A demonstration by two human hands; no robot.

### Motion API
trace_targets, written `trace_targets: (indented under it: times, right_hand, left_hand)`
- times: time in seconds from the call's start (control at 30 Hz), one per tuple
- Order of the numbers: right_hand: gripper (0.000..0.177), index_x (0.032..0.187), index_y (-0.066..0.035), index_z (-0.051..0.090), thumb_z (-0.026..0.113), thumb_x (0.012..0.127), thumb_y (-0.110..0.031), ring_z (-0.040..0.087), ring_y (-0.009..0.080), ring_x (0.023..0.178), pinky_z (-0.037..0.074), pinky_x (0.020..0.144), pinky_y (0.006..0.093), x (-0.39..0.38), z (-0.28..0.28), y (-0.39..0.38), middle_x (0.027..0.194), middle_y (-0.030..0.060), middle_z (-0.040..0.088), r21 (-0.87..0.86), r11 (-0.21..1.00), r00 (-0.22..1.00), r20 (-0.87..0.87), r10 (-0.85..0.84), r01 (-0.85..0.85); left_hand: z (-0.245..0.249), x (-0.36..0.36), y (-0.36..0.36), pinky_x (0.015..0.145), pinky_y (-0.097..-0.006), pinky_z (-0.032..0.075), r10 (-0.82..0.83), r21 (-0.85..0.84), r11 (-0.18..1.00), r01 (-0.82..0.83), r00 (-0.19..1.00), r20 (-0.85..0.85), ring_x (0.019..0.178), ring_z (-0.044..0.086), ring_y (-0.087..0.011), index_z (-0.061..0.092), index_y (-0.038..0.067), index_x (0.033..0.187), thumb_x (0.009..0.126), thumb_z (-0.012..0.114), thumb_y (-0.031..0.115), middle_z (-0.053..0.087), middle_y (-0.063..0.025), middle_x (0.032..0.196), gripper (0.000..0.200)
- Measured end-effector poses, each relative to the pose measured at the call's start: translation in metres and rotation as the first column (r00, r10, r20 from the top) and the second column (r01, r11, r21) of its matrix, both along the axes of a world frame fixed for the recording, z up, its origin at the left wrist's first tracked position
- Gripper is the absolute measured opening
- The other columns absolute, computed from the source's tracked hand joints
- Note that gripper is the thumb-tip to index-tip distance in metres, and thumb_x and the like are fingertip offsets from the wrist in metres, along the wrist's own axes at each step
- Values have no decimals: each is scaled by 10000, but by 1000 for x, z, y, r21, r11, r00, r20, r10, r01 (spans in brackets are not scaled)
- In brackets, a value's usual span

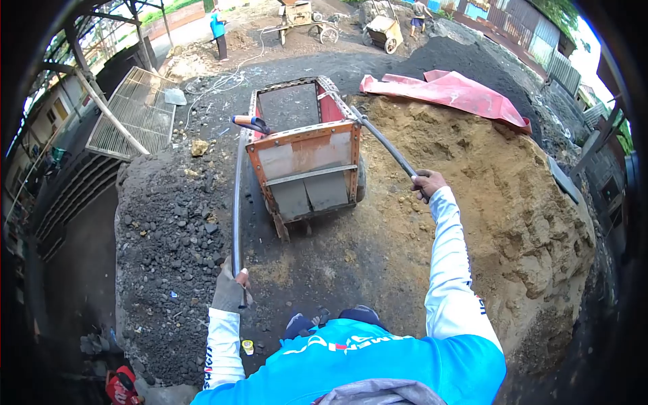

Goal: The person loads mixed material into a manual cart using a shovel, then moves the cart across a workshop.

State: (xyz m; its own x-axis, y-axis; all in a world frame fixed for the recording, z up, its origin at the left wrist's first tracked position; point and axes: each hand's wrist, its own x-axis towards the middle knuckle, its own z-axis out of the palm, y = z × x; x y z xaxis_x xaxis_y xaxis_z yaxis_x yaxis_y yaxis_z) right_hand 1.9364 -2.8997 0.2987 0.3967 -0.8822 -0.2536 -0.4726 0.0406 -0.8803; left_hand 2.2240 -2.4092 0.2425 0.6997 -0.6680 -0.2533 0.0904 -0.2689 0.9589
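Note:
An orange-framed cart (307,162) with grey panels stands in front of me, two long metal handles reaching back toward my body. My left hand (231,289), in a grey glove, is wrapped round the end of the left handle (237,209). Round the end of the right handle (390,146) my right hand (428,185) is closed; no glove shows on it. Something with an orange and dark grip (250,123) rests at the cart's near left corner. Inside the cart, the part that shows holds nothing I can make out.
Dark gravel (175,250) lies on the left, a brown sand pile (499,202) on the right under a red sheet (452,98). A slatted screen (131,111) leans at the left. Farther off are two people, a wheeled machine (300,17) and another cart (383,32).

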Motion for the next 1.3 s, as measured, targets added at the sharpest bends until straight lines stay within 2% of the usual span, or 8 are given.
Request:
trace_targets:
  times: [0.2, 0.33, 0.5, 0.6, 0.77, 1.0, 1.13, 1.3]
  right_hand:
    - [408, 1211, -3, 527, 621, 846, -160, 556, 124, 485, 382, 372, 268, 174, 14, -169, 748, 69, 632, -45, 997, 994, -93, 59, -63]
    - [419, 1222, -23, 535, 621, 820, -104, 569, 130, 515, 393, 380, 275, 282, 4, -274, 746, 66, 609, -81, 994, 990, 114, 86, -77]
    - [494, 1266, -41, 509, 596, 781, -45, 548, 123, 480, 391, 378, 275, 423, 0, -402, 723, 70, 597, -115, 985, 992, -27, 125, -128]
    - [507, 1270, -63, 514, 596, 770, -44, 530, 112, 475, 394, 390, 275, 508, 16, -472, 692, 51, 584, -135, 980, 986, -98, 135, -148]
    - [489, 1231, -55, 556, 617, 745, -45, 531, 114, 481, 387, 402, 269, 646, 17, -603, 695, 57, 601, -212, 969, 988, -107, 110, -130]
    - [468, 1212, -28, 562, 609, 748, -58, 536, 104, 467, 375, 400, 259, 813, -1, -753, 699, 65, 636, -270, 961, 990, -138, 30, -66]
    - [429, 1185, -68, 602, 635, 757, -91, 546, 97, 466, 411, 421, 263, 929, 11, -808, 746, 49, 658, -235, 972, 991, -132, -37, 5]
    - [466, 1199, -17, 584, 676, 780, -200, 601, 247, 1011, 450, 903, 323, 1058, -7, -918, 1079, 158, 644, -560, 814, 966, -260, 9, -158]
  left_hand:
    - [22, 139, -146, 382, -231, 433, 52, -174, 984, -50, 999, 5, 524, 511, -93, 363, -23, 1321, 866, 560, 170, 539, -66, 818, 532]
    - [18, 221, -255, 631, -291, 490, 210, -29, 973, -227, 833, 511, 731, 584, -163, 443, -55, 1266, 835, 595, 165, 574, -113, 976, 507]
    - [-2, 378, -388, 844, -356, 455, 339, -53, 916, -397, 696, 633, 920, 607, -272, 548, -41, 1150, 802, 590, 121, 622, -178, 1004, 386]
    - [17, 462, -467, 859, -381, 457, 249, 4, 923, -384, 605, 756, 955, 611, -322, 548, -36, 1156, 803, 582, 117, 623, -206, 1033, 386]
    - [40, 605, -601, 851, -403, 464, 230, 23, 932, -363, 638, 735, 961, 614, -350, 559, -18, 1155, 822, 566, 150, 624, -213, 1026, 373]
    - [15, 817, -757, 850, -416, 463, 142, -61, 978, -199, 427, 893, 985, 594, -352, 595, -18, 1087, 823, 566, 177, 603, -203, 1059, 330]
    - [25, 950, -838, 832, -400, 465, 185, -60, 972, -226, 584, 790, 949, 601, -325, 593, -27, 1081, 820, 566, 154, 604, -184, 1020, 319]
    - [21, 1107, -943, 801, -368, 468, 154, -96, 987, -127, 610, 777, 900, 615, -279, 592, -25, 1099, 854, 545, 154, 618, -161, 997, 307]
